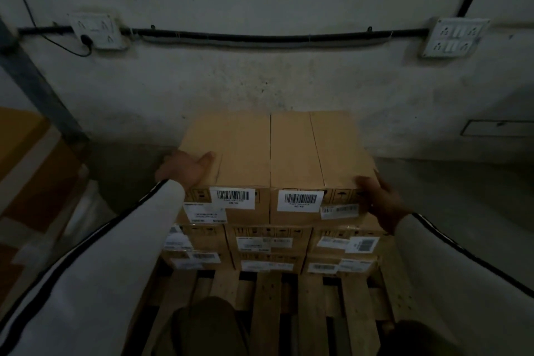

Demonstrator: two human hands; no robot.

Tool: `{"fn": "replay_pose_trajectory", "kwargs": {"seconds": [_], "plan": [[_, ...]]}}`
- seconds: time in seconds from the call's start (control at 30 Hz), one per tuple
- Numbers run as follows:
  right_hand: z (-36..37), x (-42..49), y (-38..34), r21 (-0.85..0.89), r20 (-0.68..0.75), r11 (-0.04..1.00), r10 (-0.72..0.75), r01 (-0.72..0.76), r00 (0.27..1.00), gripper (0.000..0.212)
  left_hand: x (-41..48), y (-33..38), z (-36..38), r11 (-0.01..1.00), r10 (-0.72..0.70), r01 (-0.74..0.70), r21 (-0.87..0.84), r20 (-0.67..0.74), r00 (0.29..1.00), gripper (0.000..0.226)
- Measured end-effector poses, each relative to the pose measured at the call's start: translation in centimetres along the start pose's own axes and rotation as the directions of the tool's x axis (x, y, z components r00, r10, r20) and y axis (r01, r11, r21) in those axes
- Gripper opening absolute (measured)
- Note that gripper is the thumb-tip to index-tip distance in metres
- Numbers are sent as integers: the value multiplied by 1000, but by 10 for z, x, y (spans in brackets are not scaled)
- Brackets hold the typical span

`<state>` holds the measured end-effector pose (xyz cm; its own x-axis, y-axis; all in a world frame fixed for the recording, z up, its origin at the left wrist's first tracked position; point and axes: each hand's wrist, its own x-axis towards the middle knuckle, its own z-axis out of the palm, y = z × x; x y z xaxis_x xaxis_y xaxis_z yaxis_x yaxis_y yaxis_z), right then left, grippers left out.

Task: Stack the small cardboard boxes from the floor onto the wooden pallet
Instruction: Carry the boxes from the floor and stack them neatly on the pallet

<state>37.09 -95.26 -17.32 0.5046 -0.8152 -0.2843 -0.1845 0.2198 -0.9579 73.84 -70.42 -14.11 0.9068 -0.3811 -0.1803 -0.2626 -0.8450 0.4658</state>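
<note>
top of the stack: two cardboard boxes side by side, left top box (239, 150) and right top box (318, 150), touching along one seam, long axes running away from the body toward the wall (260, 81). underneath, lower boxes (268, 240) in rows of three across, all carried by the wooden pallet (265, 298), bare slats showing nearer the body.

left hand (185, 169): spread over the near left corner of the left top box, thumb out along the top face, fingers reaching over the left edge, tips hidden there. right hand (381, 199): blurred, fingers fairly straight and close together, flat at the near right corner of the right top box; cannot tell whether pressing or just beside. neither top box lifted clear; apparently seated on the layer beneath.

looks like a squaring-up of the top pair: pressure inward from both sides to close the seam and line up the near faces.

key relation: the pair lying between the two hands, each hand at its own outer near corner. calls for a push across the short axis, toward the seam, not along the long axis toward the wall. left hand farther forward and higher on its box, right hand lower and nearer the body.

likely risk: uneven pressure, twisting the pair over the lower rows. no floor boxes in view; number left to stack unknown.
</note>
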Motion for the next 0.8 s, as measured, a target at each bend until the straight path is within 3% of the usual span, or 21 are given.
{"fn": "replay_pose_trajectory", "kwargs": {"seconds": [0.23, 0.33, 0.43, 0.53, 0.6, 0.67, 0.7, 0.8], "plan": [[2, 3, 4, 17, 7, 1000, -19, 19, 1000, 51, -3, 2, 5, 1000, -3, 4, 20, -40, 999, 122], [5, 3, 5, 25, -31, 999, -38, 39, 999, 51, -17, 11, 5, 989, 12, -3, 147, -62, 998, 107], [4, 2, 0, -60, -37, 995, -81, 79, 996, 51, -31, 18, 7, 916, 259, -239, 323, -22, 966, 94], [4, -2, -9, -261, -9, 947, -198, 188, 980, 74, -46, 32, 21, 756, 528, -541, 368, 146, 837, 88], [6, 1, -14, -358, 13, 909, -224, 214, 974, 75, -58, 48, 32, 677, 594, -631, 379, 225, 772, 91], [10, 0, -24, -511, 43, 828, -242, 229, 969, 62, -69, 65, 43, 616, 632, -689, 382, 282, 722, 95], [10, 1, -27, -636, 67, 737, -243, 230, 968, 58, -73, 71, 48, 582, 656, -716, 387, 298, 694, 96], [22, 0, -37, -932, 171, 265, -275, 246, 946, 49, -79, 77, 61, 478, 725, -773, 417, 309, 615, 87]]}}
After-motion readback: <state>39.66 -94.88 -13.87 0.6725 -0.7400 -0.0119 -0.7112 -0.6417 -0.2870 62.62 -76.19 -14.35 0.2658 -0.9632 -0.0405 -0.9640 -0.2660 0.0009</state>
